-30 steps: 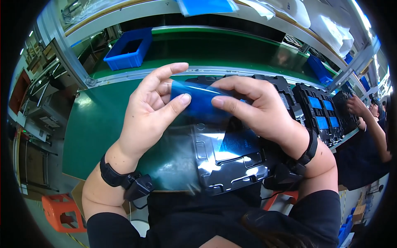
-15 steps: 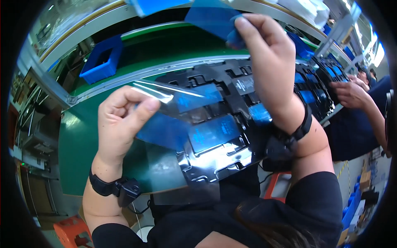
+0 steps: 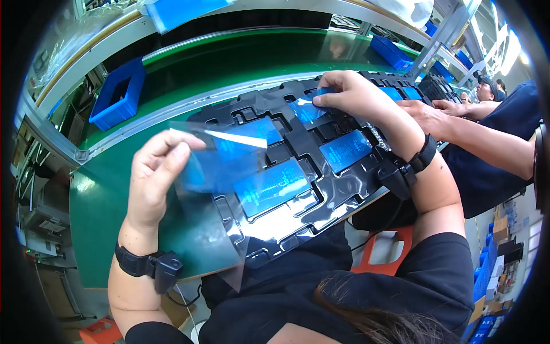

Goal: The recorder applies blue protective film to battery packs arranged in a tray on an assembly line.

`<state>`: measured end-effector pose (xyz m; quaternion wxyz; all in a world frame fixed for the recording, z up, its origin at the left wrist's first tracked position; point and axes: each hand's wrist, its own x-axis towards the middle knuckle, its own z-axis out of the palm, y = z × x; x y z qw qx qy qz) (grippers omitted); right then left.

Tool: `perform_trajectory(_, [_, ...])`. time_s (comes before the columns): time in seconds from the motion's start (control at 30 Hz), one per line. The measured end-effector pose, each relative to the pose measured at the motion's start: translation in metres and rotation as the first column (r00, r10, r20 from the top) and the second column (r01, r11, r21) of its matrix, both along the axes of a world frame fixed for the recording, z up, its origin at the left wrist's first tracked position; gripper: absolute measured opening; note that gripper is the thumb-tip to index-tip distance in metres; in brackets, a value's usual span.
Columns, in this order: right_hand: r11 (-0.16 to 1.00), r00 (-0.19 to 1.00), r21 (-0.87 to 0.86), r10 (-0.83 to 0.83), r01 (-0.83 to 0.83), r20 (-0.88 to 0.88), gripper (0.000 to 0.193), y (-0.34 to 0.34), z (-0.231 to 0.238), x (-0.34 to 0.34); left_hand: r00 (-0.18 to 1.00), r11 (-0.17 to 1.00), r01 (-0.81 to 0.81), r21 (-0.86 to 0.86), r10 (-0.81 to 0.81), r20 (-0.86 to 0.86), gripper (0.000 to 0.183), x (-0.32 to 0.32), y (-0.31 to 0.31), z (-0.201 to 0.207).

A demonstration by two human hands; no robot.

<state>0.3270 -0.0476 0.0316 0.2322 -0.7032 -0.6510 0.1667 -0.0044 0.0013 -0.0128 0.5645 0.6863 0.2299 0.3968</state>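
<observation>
My left hand (image 3: pixel 157 169) is closed in a pinch on a thin clear plastic film (image 3: pixel 229 163), which hangs over the left end of a black moulded tray (image 3: pixel 272 238). Through the film show flat blue rectangular pieces seated in the tray's recesses. The nearest blue piece (image 3: pixel 272 186) lies below the film; another (image 3: pixel 346 150) sits farther right. At the tray's far side, my right hand (image 3: pixel 344 92) pinches the edge of a blue film (image 3: pixel 309 109) lowered over a recess. Whether that film lies flat on what is beneath cannot be made out.
The tray lies on a green tabletop (image 3: pixel 114 229). Behind a metal rail stand a blue bin (image 3: pixel 119 100) at left and another blue bin (image 3: pixel 392 53) at right. A co-worker's hand (image 3: pixel 424 117) is close beyond my right forearm. An orange stool (image 3: pixel 384 252) stands below.
My right hand has come down from above the rail to the tray's far side with the blue film. My left hand keeps the clear film. The co-worker's hands have moved nearer my right arm.
</observation>
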Motion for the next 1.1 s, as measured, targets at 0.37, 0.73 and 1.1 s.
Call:
perform_trajectory(0.37, [0.994,0.985,-0.109,-0.025,0.007,-0.173,0.022,-0.001,-0.001,0.01,0.998,0.999,0.043,-0.011,-0.043,-0.048,0.022,0.001,0.002,-0.002])
perform_trajectory(0.73, [1.0,0.981,-0.03,-0.005,-0.001,-0.193,0.018,-0.009,-0.004,0.006,0.997,1.0,0.02,0.0,-0.02,-0.071,0.023,0.0,0.002,-0.004])
perform_trajectory(1.1, [0.999,0.993,0.047,0.016,-0.011,-0.113,0.025,-0.007,-0.009,0.007,0.997,1.0,0.019,-0.011,-0.02,-0.072,0.024,0.0,0.002,-0.003])
